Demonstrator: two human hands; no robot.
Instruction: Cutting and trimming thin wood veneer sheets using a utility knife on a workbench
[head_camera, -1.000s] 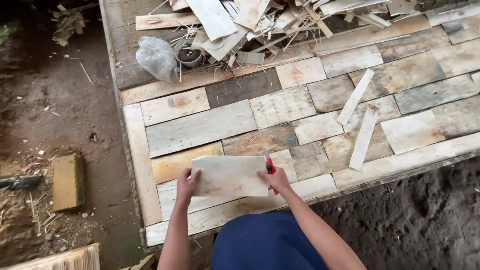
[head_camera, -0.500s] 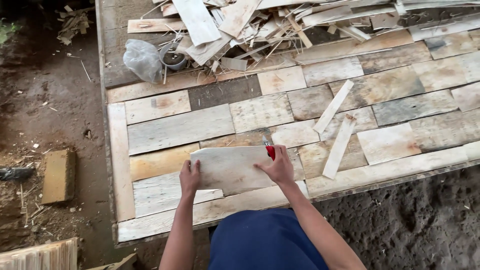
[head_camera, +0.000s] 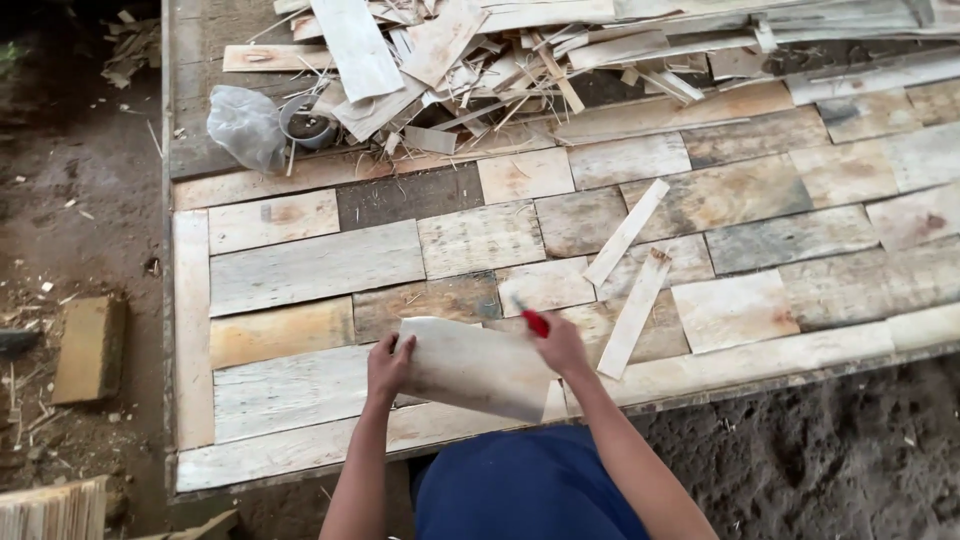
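My left hand (head_camera: 388, 366) grips the left end of a pale, short wooden board (head_camera: 475, 366), lifted and tilted a little over the near edge of a large panel of patchwork planks (head_camera: 310, 268). My right hand (head_camera: 558, 345) sits at the board's right end and holds a red-handled tool (head_camera: 533, 321), its tip pointing up-left. Whether this hand also holds the board is hidden. Two thin loose slats (head_camera: 630, 300) lie just right of my right hand.
A heap of wood offcuts (head_camera: 480, 50) covers the panel's far side, with a crumpled plastic bag (head_camera: 243, 124) and a small round tin (head_camera: 307, 122) at its left. Bare dirt surrounds the panel; a wood block (head_camera: 88, 347) lies on the ground to the left.
The board has come up off the panel and tilted, its right end now lower. My hands stayed on its ends. The view shifted, showing more of the offcut heap.
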